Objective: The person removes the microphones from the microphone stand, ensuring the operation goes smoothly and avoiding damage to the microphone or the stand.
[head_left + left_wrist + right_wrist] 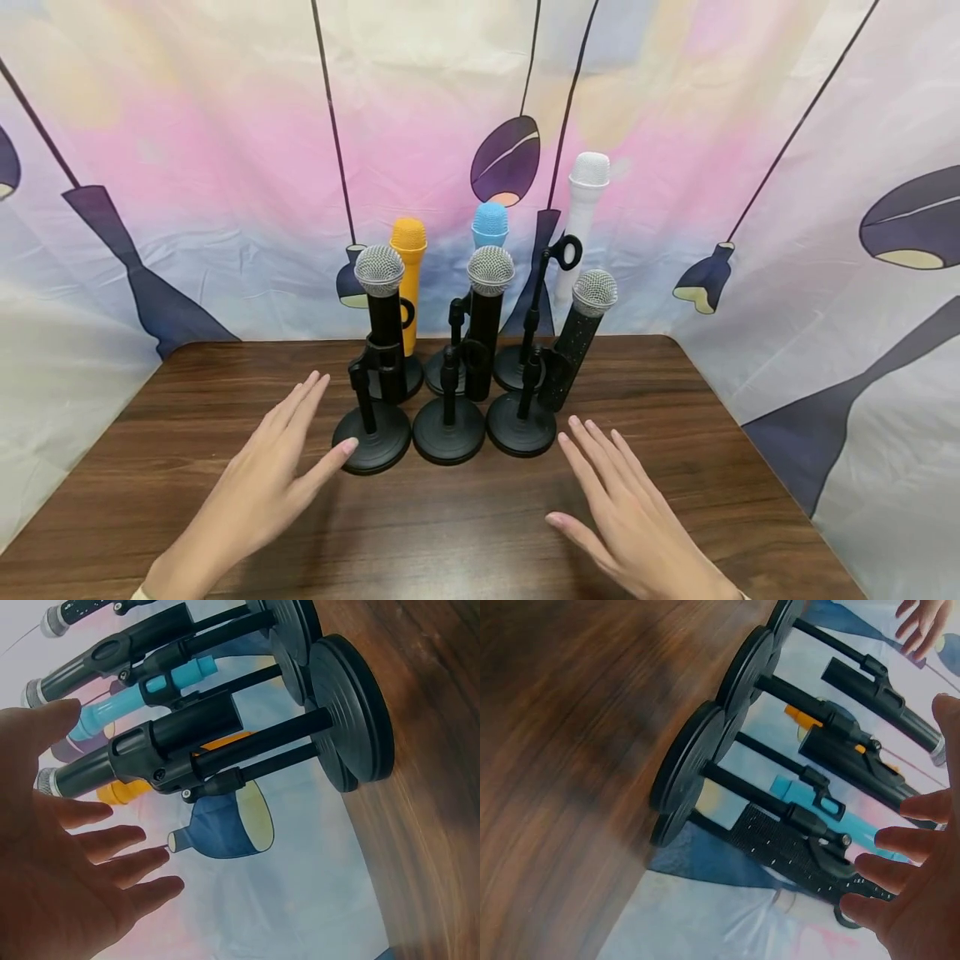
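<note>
While the left hand point(258, 479) is spread over the worktop point(465, 542), fingers straight and thumb apart, it holds nothing; its thumb tip overlaps the left front stand point(378, 442) in the head view, contact cannot be told. That stand's clip carries the left black microphone point(386, 321), silver head up; just behind it, the orange microphone point(409, 275), upright; next, the middle front stand point(449, 433), its clip round the middle black microphone point(484, 329); behind that, the blue microphone point(491, 223), partly hidden; then the right front stand point(521, 427), holding the speckled black microphone point(576, 342), tilted rightward at its head; rearmost, the white microphone point(585, 200), seating not clear, near the tall clip of the right rear stand point(534, 308); at far right, the right hand point(626, 512), fingers extended and holding nothing, near the right front stand; behind all, a lamp-printed cloth point(225, 108).
</note>
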A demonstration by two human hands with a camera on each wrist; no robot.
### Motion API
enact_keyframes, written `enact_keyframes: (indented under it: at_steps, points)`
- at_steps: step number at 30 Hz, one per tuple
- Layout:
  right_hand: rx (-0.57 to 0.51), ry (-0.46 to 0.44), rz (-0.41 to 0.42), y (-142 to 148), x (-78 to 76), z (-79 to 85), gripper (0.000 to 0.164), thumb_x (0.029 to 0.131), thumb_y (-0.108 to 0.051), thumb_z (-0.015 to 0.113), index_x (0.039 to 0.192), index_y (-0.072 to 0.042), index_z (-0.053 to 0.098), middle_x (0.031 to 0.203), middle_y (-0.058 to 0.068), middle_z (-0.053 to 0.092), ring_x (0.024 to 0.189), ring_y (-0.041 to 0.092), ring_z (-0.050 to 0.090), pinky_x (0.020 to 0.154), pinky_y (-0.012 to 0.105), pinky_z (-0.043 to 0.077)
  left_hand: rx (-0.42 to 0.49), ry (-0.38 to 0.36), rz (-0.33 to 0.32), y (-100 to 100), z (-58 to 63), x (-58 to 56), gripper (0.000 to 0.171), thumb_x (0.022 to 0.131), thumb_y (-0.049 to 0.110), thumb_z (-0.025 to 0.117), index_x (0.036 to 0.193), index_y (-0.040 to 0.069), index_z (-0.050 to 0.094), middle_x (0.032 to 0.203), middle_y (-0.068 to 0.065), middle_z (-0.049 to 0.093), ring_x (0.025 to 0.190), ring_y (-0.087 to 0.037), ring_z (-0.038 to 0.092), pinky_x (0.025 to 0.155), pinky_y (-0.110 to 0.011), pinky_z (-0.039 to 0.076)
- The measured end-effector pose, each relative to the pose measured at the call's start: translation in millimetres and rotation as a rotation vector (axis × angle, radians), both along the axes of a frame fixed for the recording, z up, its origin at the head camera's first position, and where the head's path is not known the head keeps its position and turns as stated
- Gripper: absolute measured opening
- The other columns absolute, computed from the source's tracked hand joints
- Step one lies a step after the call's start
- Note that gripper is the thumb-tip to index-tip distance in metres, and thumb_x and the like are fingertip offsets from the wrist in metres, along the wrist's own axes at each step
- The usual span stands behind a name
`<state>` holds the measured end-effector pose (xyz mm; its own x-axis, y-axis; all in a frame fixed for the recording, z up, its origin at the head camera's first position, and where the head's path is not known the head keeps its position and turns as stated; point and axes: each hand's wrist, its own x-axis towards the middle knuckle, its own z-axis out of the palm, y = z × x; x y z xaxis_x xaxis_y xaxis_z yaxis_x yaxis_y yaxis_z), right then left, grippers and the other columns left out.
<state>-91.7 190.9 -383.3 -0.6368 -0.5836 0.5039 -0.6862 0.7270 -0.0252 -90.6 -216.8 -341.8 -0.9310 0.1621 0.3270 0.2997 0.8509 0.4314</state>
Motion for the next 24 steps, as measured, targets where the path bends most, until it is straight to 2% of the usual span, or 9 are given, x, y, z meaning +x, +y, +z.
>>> enact_keyframes:
  at_steps: [7,11,18,24]
  points:
    - [-0.017,0.020,0.074,-17,-6.7,7.9,0.077,0.102,-0.052,0.055,0.160,-0.009,0.030,0.164,0.011,0.028,0.149,0.029,0.032,0.123,0.039,0.015,0.072,0.045,-0.042,-2,1.5,-16.1,0.081,0.102,0.042,0.062,0.164,0.014,0.018,0.164,-0.019,0.026,0.144,-0.049,0.030,0.103,-0.072,0.030]
    - [-0.019,0.040,0.140,-29,-10.7,12.1,0.075,0.104,-0.052,0.052,0.159,-0.006,0.031,0.164,0.012,0.029,0.148,0.031,0.034,0.122,0.040,0.019,0.097,0.029,-0.040,-3,1.9,-23.2,0.079,0.103,0.041,0.061,0.164,0.014,0.018,0.162,-0.021,0.028,0.144,-0.048,0.031,0.103,-0.071,0.031]
    - [-0.054,0.104,0.267,-52,-18.4,23.2,0.071,0.106,-0.049,0.049,0.156,-0.001,0.035,0.162,0.014,0.032,0.146,0.032,0.037,0.114,0.048,0.036,0.182,-0.004,-0.058,-1,4.8,-36.1,0.075,0.104,0.040,0.059,0.164,0.018,0.019,0.161,-0.021,0.029,0.145,-0.045,0.031,0.101,-0.068,0.037]
    - [-0.065,0.037,0.320,-70,-23.8,31.0,0.072,0.105,-0.047,0.054,0.157,-0.003,0.033,0.163,0.013,0.029,0.147,0.028,0.036,0.114,0.044,0.037,0.247,-0.029,-0.068,1,6.7,-49.7,0.072,0.104,0.041,0.058,0.162,0.016,0.025,0.161,-0.020,0.029,0.147,-0.044,0.028,0.106,-0.069,0.031]
